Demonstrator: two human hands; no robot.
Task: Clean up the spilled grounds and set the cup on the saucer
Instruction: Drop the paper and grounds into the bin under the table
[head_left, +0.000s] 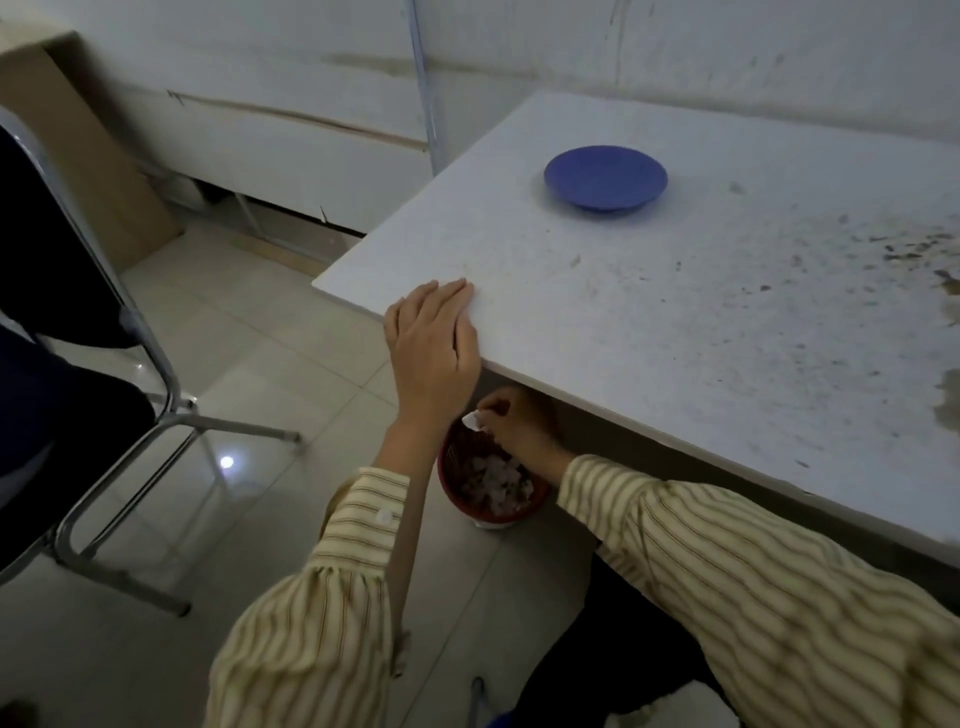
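A blue saucer (605, 178) sits empty on the white table (675, 322), toward its far side. Dark specks and smears of grounds (904, 249) dirty the table's right part. My left hand (434, 343) lies flat on the table's near left edge, fingers together, holding nothing. My right hand (511, 418) reaches under the table edge and pinches a small white scrap of tissue (471, 420) above a red bin (491, 480) on the floor. No cup is in view.
The red bin holds crumpled white paper and stands on the tiled floor under the table edge. A metal-framed chair (104, 395) with a dark seat stands to the left. A cardboard box (78, 145) leans by the wall.
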